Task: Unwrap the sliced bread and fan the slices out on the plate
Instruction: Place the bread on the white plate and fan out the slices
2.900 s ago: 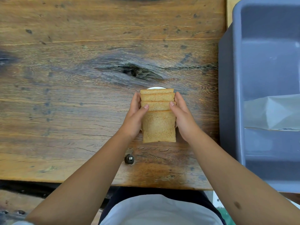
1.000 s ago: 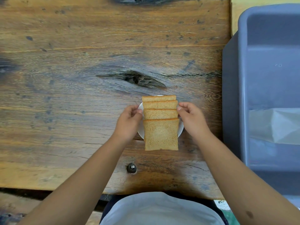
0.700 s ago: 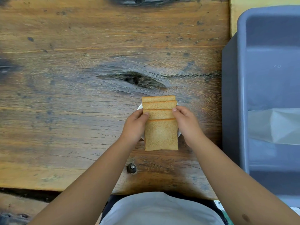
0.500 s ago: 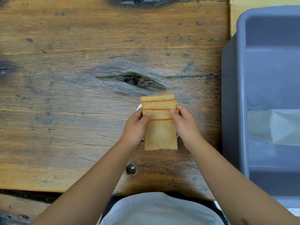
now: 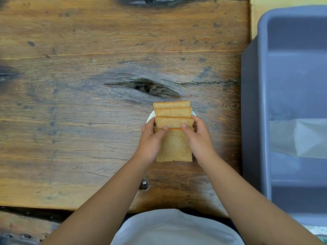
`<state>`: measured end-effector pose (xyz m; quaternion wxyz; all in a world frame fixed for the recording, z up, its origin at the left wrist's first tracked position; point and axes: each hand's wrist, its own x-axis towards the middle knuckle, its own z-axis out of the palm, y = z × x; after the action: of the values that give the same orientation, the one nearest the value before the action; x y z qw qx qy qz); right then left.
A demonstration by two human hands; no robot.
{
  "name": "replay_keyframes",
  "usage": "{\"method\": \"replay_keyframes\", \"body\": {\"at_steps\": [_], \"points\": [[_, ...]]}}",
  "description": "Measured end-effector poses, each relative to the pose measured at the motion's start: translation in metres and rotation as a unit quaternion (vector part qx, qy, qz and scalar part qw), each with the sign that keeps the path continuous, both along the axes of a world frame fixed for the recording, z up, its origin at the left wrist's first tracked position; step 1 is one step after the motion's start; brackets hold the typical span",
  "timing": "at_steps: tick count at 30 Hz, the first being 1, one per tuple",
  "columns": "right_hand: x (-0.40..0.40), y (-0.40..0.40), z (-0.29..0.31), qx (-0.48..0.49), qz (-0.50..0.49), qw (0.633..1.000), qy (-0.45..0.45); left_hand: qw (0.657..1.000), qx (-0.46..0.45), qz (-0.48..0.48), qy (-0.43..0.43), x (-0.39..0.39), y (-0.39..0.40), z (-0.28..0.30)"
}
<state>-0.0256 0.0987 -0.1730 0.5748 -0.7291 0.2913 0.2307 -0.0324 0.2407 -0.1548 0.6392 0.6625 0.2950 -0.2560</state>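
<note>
fanned bread slices (image 5: 174,145) between both hands

A worn wooden surface (image 5: 70,121) with a dark knot (image 5: 146,87) beyond the hands. A grey bin (image 5: 261,103) stands right of them. A small round knob (image 5: 143,184) sits nearer.

Both forearms are extended forward and converge. The left hand (image 5: 150,141) and right hand (image 5: 200,141) are held palm-down, side by side, fingers curled inward, thumbs angled toward each other.
</note>
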Motion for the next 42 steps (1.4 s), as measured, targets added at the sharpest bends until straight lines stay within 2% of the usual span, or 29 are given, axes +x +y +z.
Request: {"method": "replay_keyframes", "body": {"at_steps": [5,22,27,35,42], "points": [[-0.007,-0.002,-0.002,-0.011,-0.001,1.000,0.016,1.000,0.022,0.010,0.007,-0.009,-0.002,-0.003],[-0.015,-0.004,-0.012,-0.055,0.034,0.998,-0.018,0.997,0.074,-0.025,-0.006,-0.014,-0.005,-0.004],[-0.028,-0.007,-0.016,-0.098,0.012,0.995,-0.031,0.992,0.120,0.031,0.013,-0.034,-0.008,-0.008],[-0.035,-0.006,-0.016,-0.091,-0.001,0.994,-0.055,0.977,0.186,0.095,-0.034,-0.043,-0.010,-0.007],[-0.035,-0.008,-0.019,-0.088,-0.038,0.993,-0.061,0.977,0.171,0.121,-0.044,-0.035,-0.005,-0.011]]}}
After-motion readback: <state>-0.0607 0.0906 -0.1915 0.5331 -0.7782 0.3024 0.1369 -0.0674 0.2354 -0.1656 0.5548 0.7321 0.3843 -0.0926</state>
